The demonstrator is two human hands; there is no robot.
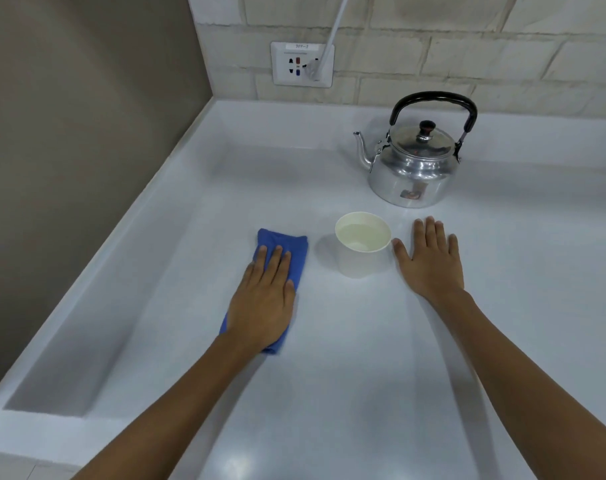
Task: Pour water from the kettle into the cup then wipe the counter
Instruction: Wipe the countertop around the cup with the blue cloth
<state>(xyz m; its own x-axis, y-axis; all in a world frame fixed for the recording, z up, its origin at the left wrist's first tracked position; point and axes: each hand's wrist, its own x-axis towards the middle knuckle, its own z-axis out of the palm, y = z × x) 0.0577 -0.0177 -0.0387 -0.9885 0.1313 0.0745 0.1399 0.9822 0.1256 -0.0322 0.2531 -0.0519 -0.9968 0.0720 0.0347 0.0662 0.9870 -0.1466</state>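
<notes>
A shiny metal kettle [414, 166] with a black handle stands upright on the white counter [329, 393], spout pointing left. In front of it sits a white paper cup [363, 245] with water inside. A folded blue cloth [289, 249] lies flat on the counter left of the cup. My left hand [265, 299] rests palm-down on the cloth, fingers stretched out over it. My right hand [431, 259] lies flat on the counter just right of the cup, fingers spread, holding nothing; its thumb is close to the cup's rim.
A raised white lip runs along the counter's left side beside a brown wall. At the back, a tiled wall carries a socket plate [302, 64] with a white plug and cable going up.
</notes>
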